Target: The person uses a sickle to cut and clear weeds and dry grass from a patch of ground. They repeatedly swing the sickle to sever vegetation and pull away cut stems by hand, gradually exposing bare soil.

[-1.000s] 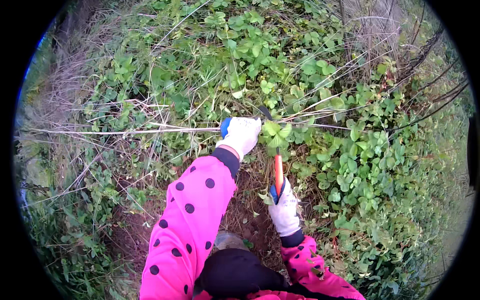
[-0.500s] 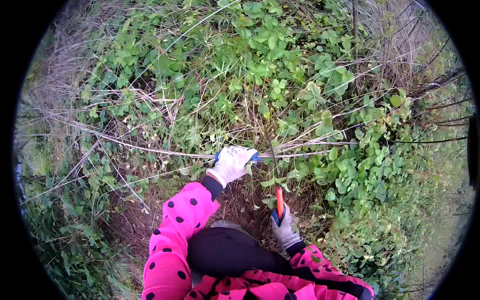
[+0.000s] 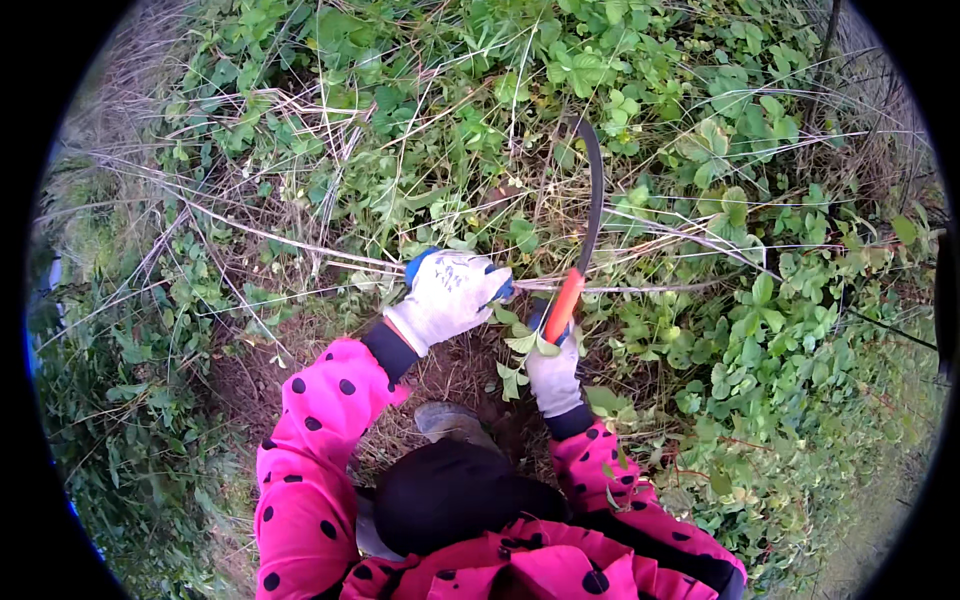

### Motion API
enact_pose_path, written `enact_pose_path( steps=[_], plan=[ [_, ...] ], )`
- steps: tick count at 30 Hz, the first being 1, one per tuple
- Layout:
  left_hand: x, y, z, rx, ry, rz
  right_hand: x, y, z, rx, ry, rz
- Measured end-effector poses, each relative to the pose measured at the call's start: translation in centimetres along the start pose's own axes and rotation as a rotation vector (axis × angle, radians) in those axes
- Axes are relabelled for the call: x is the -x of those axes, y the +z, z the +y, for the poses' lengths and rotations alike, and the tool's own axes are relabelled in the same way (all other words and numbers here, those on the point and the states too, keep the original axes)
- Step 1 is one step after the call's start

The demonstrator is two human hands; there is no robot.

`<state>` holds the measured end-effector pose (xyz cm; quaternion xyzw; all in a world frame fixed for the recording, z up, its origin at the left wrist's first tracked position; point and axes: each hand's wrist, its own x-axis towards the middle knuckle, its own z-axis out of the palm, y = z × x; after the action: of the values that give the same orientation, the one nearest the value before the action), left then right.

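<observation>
My left hand (image 3: 450, 295), in a white glove with blue fingers, is closed around a bundle of dry stalks (image 3: 300, 243). The stalks stretch out on both sides of the fist, and their right part passes by the sickle. My right hand (image 3: 553, 372), gloved alike, grips the orange handle of a sickle (image 3: 594, 205). Its dark curved blade points up and away, with the tip bending to the left over the plants. A few green leaves (image 3: 520, 340) hang between the two hands, close to the handle.
Low green leafy plants (image 3: 760, 350) and dry grass cover the ground ahead and at both sides. Bare brown soil (image 3: 440, 375) shows near my boot (image 3: 450, 420) and dark-clad knee. Thin dark twigs (image 3: 885, 328) stick out at the right.
My right hand has moved forward with the sickle, and the blade now stands turned with its whole curve showing. My left hand still holds the stalks, slightly farther forward.
</observation>
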<state>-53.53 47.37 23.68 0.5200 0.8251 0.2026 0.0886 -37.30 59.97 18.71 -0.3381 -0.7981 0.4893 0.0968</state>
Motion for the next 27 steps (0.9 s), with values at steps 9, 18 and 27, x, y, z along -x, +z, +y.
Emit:
enact_pose_path(
  steps=[9,18,27],
  plan=[
    [-4.9,0.5,8.1,0.075,0.346,-0.145,0.6,1.6,2.7,-0.831,0.621,-0.120],
    [7.6,-0.1,-5.1,-0.214,-0.468,-0.232,-1.1,-3.6,-6.3,-0.478,0.138,0.037],
    [-8.5,-7.4,4.1,-0.024,0.298,0.511,-23.6,-5.0,-10.9,0.497,-0.782,0.287]
  ],
)
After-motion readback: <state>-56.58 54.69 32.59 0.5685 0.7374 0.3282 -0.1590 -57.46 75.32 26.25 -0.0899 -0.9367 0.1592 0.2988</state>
